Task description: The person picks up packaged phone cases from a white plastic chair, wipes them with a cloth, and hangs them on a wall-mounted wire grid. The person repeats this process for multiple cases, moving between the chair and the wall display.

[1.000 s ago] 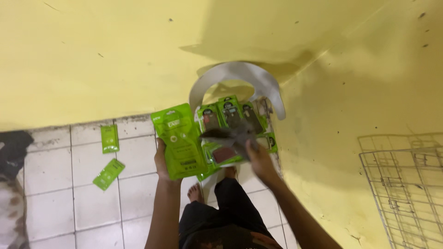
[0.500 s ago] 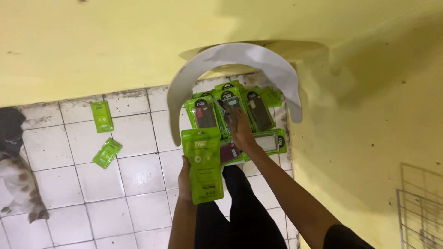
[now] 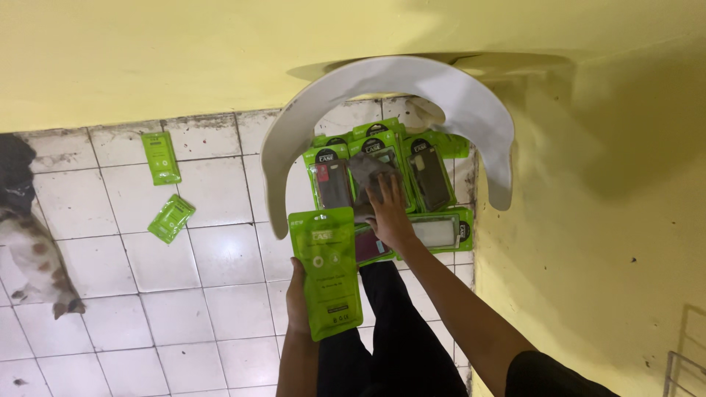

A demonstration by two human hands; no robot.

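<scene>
Below the white arch (image 3: 382,81): left hand (image 3: 297,298) pinches green pouch (image 3: 326,270) from behind, fingers closed. Right hand (image 3: 387,213) lies flat, fingers slightly spread, on the package pile (image 3: 382,184) on the tile floor (image 3: 162,294). Since 0.5 s ago, the grip is unchanged. Pouch upright, long axis toward the wall.

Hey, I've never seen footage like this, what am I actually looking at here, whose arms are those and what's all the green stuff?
This is one picture from a camera worn on a person's head, looking down at their own two bare arms and their dark trousers. The left hand holds up a flat green package. The right hand reaches forward and rests on a pile of green phone-case packs lying on the white tiled floor, against a yellow wall. A curved white plastic piece arches over the pile. Two more green packets lie apart on the tiles, and a cat stands at the left edge.
</scene>
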